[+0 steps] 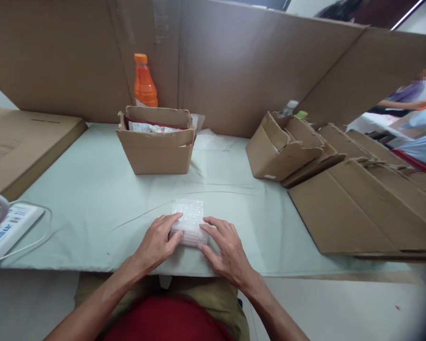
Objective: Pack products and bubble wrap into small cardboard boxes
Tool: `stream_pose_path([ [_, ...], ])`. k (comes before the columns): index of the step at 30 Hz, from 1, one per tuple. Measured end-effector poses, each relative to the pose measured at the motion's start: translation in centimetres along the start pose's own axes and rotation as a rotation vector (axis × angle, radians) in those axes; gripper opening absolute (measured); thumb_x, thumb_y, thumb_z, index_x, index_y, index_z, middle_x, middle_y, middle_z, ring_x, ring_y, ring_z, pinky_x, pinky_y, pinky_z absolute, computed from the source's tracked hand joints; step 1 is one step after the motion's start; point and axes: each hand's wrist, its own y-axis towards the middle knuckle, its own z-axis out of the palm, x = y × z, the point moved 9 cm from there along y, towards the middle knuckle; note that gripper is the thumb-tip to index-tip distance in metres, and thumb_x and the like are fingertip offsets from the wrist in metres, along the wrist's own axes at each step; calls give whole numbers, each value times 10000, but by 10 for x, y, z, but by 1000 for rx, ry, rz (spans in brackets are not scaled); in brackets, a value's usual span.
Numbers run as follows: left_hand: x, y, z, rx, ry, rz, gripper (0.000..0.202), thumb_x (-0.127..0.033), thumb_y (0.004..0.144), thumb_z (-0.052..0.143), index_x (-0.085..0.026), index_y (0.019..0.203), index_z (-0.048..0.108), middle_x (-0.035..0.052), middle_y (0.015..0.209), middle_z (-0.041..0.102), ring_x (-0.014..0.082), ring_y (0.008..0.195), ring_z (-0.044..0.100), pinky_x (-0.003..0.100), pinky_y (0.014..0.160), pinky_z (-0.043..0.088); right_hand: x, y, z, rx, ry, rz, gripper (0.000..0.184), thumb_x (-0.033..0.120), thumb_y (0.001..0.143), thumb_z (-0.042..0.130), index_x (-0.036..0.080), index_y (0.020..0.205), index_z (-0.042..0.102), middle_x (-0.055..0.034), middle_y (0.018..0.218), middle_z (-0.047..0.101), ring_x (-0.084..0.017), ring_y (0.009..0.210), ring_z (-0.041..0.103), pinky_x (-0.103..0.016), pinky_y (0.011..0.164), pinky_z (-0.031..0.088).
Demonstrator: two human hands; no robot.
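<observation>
A small stack of folded clear bubble wrap (190, 229) lies near the table's front edge, straight ahead of me. A single layer of it extends away from me at the back. My left hand (160, 238) holds the left side, its thumb low at the front and a finger over the top. On the opposite side my right hand (225, 246) holds the right edge, with its thumb near the front corner and its fingers bent towards the top. Whether anything is wrapped inside I cannot tell.
Behind stands an open cardboard box (158, 149) with packets inside, an orange bottle (145, 85) behind it. Cardboard boxes (284, 147) and flattened cartons (355, 208) fill the right. A power strip (10, 229) with a cable and a large carton (28, 142) are left. Another person (408, 97) is far right.
</observation>
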Motion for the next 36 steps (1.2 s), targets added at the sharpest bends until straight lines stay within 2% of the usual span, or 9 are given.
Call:
stream_pose_path([
  [5, 6, 4, -6, -134, -35, -51, 390, -334, 916, 517, -161, 1254, 606, 137, 1176, 670, 287, 1083, 620, 473, 955, 491, -1, 10, 22, 113, -120, -48, 407, 204, 850, 698, 185, 1249, 622, -144, 1273, 673, -325, 1103, 617, -480, 904, 478],
  [9, 30, -15, -13, -256, -277, -294, 535, -396, 874, 591, -185, 1359, 506, 149, 1320, 585, 266, 1083, 619, 404, 846, 533, -23, 19, 25, 0, 10, 88, 316, 196, 901, 642, 176, 1217, 641, -117, 1149, 739, -274, 996, 671, -434, 872, 504],
  [12, 41, -28, -7, -323, -584, -447, 657, -396, 810, 672, -183, 1392, 457, 157, 1375, 562, 266, 1144, 615, 400, 926, 515, -25, 20, 29, -30, 106, 139, 297, 216, 904, 637, 192, 1199, 663, -106, 1155, 744, -276, 1009, 678, -433, 890, 504],
  [15, 36, -28, 9, -273, -902, -513, 689, -387, 759, 748, -165, 1358, 492, 141, 1300, 632, 261, 1154, 625, 379, 992, 485, -19, 18, 31, -31, 265, 200, 299, 252, 890, 652, 206, 1184, 683, -89, 1156, 746, -264, 1036, 677, -405, 923, 504],
  [19, 17, -23, 23, -191, -1148, -479, 515, -376, 742, 787, -149, 1170, 615, 99, 1131, 716, 234, 1068, 650, 335, 964, 490, -12, 16, 33, 37, 552, 324, 293, 315, 889, 648, 188, 1149, 695, -62, 1096, 750, -219, 978, 683, -318, 871, 514],
  [23, 7, -23, 30, -142, -1207, -449, 523, -341, 718, 810, -157, 1160, 600, 78, 1093, 719, 220, 1026, 654, 325, 911, 510, -2, 14, 44, 198, 777, 368, 271, 371, 922, 596, 174, 1071, 707, -30, 938, 731, -177, 819, 650, -261, 721, 498],
  [26, 10, -25, 34, -140, -1228, -479, 448, -317, 707, 806, -160, 1076, 607, 47, 986, 721, 191, 918, 660, 305, 836, 522, -2, 11, 46, 249, 674, 362, 242, 382, 928, 590, 184, 992, 715, -16, 849, 711, -165, 758, 615, -260, 689, 470],
  [31, 22, -29, 24, -228, -1189, -508, 429, -297, 720, 784, -165, 1087, 606, 28, 977, 721, 166, 883, 651, 283, 824, 519, -8, 12, 26, 158, 456, 307, 211, 410, 872, 660, 201, 891, 680, -22, 824, 703, -177, 757, 617, -296, 754, 474],
  [36, 12, -27, 21, -129, -1022, -451, 434, -316, 780, 732, -169, 1161, 586, 22, 970, 710, 172, 885, 645, 265, 797, 512, -8, 17, 15, 82, 495, 269, 204, 403, 892, 625, 200, 903, 628, -24, 839, 664, -166, 761, 599, -276, 729, 472],
])
